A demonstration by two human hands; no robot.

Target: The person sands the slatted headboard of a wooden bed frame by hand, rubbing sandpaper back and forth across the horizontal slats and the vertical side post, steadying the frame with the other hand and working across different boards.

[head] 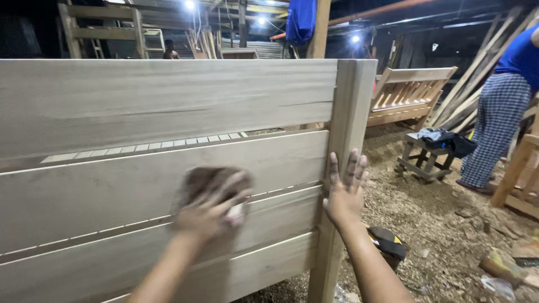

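While the left hand (208, 210) is pressing a brown sanding pad (210, 182) against the middle slat of the pale wooden panel (140, 101), fingers curled over it and blurred, the right hand (345, 193) is lying flat and spread, holding nothing, against the panel's upright post (351, 106) at centre frame. Right of that edge, sawdust-strewn floor (432, 224) is lying open toward a small stool (426, 160) and a person in checked trousers (497, 126).
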